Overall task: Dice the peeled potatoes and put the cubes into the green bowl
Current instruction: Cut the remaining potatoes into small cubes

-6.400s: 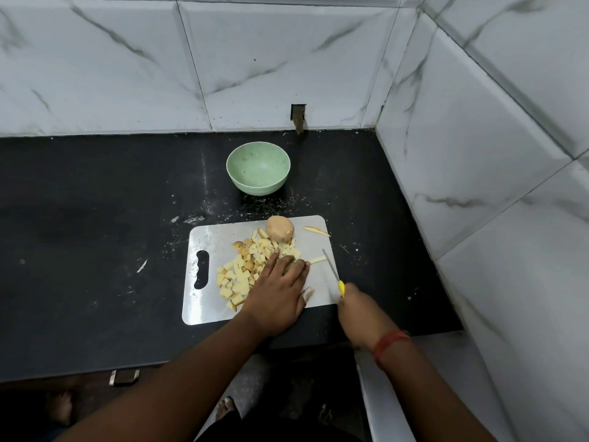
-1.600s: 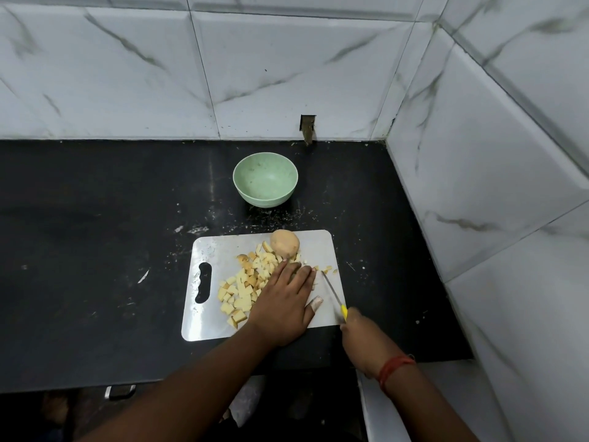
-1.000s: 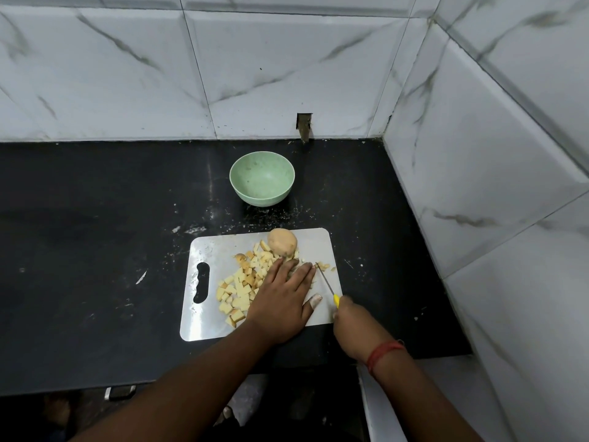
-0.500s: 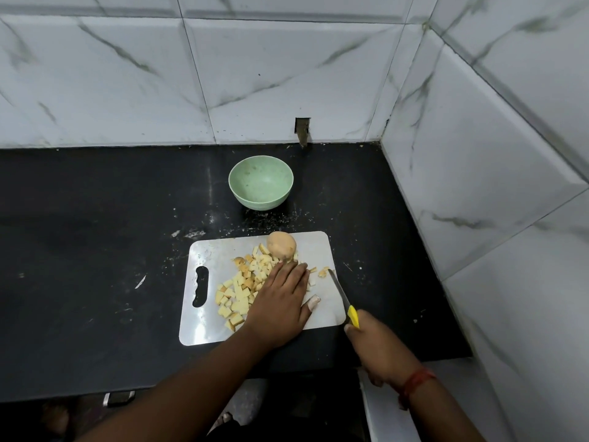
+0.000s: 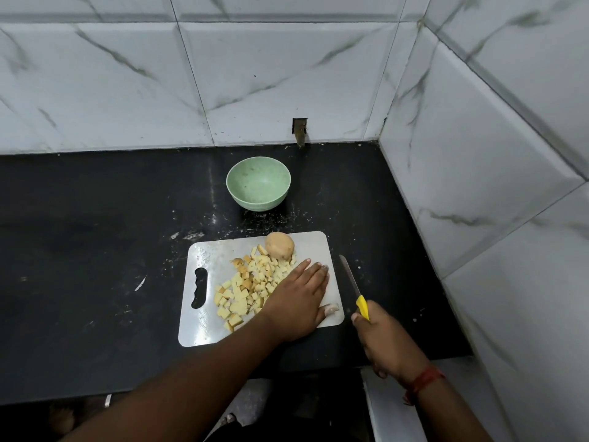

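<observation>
Potato cubes (image 5: 247,290) | touching flat left fingers (image 5: 310,271) | right fingers (image 5: 357,318) gripping knife (image 5: 353,287)

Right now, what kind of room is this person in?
Most likely a home kitchen. A black counter runs along marble-look wall tiles, and a cutting board holds diced potato cubes, with a green bowl nearby.

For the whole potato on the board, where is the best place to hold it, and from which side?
Probably grip the whole potato across its rounded sides from above with the left hand. It lies at the cutting board's far edge, with potato cubes crowding its near-left side.
</observation>
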A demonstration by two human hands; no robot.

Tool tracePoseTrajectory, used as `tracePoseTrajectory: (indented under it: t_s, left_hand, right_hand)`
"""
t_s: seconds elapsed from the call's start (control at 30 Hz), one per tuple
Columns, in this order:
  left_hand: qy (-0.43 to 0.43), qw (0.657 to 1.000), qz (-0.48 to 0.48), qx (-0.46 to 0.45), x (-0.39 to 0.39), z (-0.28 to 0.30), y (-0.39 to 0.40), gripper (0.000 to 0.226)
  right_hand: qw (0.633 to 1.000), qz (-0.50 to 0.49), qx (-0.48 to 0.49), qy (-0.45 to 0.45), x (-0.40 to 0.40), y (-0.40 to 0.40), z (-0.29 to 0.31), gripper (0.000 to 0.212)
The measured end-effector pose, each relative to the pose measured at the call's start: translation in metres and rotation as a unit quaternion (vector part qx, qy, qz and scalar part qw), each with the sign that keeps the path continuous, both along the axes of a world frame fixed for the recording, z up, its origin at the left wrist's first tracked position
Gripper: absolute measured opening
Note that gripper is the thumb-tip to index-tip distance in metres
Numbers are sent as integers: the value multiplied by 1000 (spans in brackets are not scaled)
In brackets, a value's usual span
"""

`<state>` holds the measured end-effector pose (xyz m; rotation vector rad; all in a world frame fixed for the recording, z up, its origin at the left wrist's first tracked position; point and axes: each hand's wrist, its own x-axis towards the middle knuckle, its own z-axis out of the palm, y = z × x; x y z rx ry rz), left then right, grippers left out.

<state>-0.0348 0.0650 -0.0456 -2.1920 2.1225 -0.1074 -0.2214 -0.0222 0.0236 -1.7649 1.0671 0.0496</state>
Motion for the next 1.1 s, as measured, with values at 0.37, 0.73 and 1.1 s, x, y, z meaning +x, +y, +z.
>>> tracePoseTrajectory:
  t_s: [0.37, 0.73, 1.1]
  left_hand:
    - [75, 974, 179, -120, 31, 28, 10, 67]
    - [59, 977, 199, -39, 83, 25, -16, 56]
    - [366, 787, 361, -340, 69, 13, 71, 70]
  right_hand:
    - [999, 25, 23, 8, 9, 3, 2, 18]
    - [996, -23, 68, -56, 20, 20, 0, 18]
    - [969, -39, -165, -178, 121, 11, -37, 24]
